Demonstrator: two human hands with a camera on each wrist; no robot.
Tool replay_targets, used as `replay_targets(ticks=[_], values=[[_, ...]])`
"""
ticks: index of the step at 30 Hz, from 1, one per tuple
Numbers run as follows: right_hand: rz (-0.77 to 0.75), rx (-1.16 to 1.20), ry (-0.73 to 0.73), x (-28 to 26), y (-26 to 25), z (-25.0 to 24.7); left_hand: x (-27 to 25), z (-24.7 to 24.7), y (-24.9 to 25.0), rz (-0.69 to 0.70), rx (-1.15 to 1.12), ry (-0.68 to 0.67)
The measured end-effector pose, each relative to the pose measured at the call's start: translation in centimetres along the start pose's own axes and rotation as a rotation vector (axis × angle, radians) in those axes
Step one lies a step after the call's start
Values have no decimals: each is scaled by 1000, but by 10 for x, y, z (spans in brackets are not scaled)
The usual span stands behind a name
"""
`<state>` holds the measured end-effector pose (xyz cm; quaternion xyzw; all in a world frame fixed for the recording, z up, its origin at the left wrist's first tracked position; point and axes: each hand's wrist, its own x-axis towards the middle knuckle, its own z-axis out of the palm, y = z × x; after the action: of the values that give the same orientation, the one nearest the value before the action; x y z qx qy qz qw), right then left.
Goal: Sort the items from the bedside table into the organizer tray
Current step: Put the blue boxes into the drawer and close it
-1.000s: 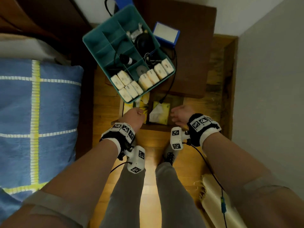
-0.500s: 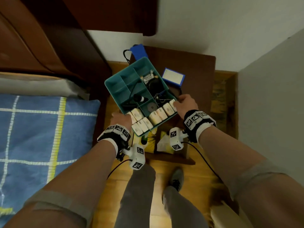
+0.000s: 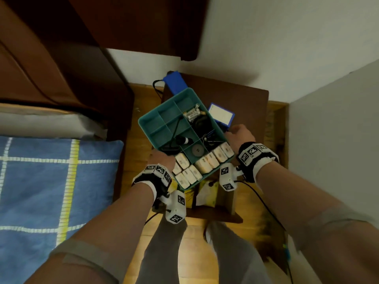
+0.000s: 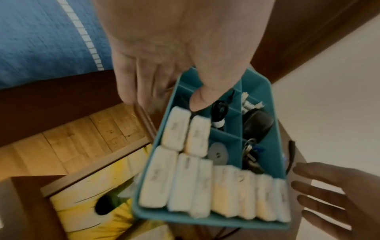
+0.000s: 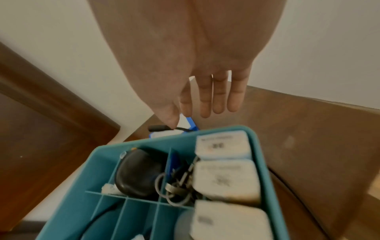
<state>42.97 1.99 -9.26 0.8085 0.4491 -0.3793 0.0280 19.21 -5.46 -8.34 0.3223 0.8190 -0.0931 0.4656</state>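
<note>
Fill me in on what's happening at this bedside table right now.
A person stands over the bedside table with a hand at each side of the teal organizer tray. The left hand grips its rim, thumb inside a compartment. The right hand is at the far side, fingers straight. The tray already holds white packets, a black case and keys. A blue-edged card lies on the table.

A teal tray [image 3: 151, 119] holds cream-white blocks [image 3: 205, 163] and a black pouch [image 3: 202, 123] on a dark brown worktop [image 3: 246, 103], beside a blue blanket [image 3: 41, 181] checked with white and yellow lines, above a honey-coloured wooden floor [image 3: 141, 103].
</note>
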Motion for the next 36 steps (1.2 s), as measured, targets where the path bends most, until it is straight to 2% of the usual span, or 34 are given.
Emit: replay_targets(ticks=[2, 4, 6, 11, 16, 21, 25, 28, 32, 36], values=[[-21, -8, 8, 12, -16, -11, -1, -21, 19, -15, -52, 113], [-63, -36, -12, 27, -35, -19, 3, -47, 43, 98, -81, 267], [-108, -91, -77, 42, -53, -21, 11, -70, 70, 215, -67, 325], [-136, -195, -243, 74, -72, -18, 47, -97, 134, 346, -36, 250], [-125, -437, -321, 98, -79, -24, 91, -106, 164, 372, -19, 178], [-85, -400, -274, 116, -72, -24, 116, -103, 184, 328, 85, 148], [-88, -414, -312, 123, -72, -28, 129, -97, 195, 287, -53, 94], [-76, -423, -331, 126, -73, -30, 138, -98, 199, 260, -76, 89], [-76, -440, -352, 129, -74, -31, 147, -103, 201, 202, 90, 81], [-79, -448, -353, 131, -73, -29, 153, -109, 205, 192, 360, 101]])
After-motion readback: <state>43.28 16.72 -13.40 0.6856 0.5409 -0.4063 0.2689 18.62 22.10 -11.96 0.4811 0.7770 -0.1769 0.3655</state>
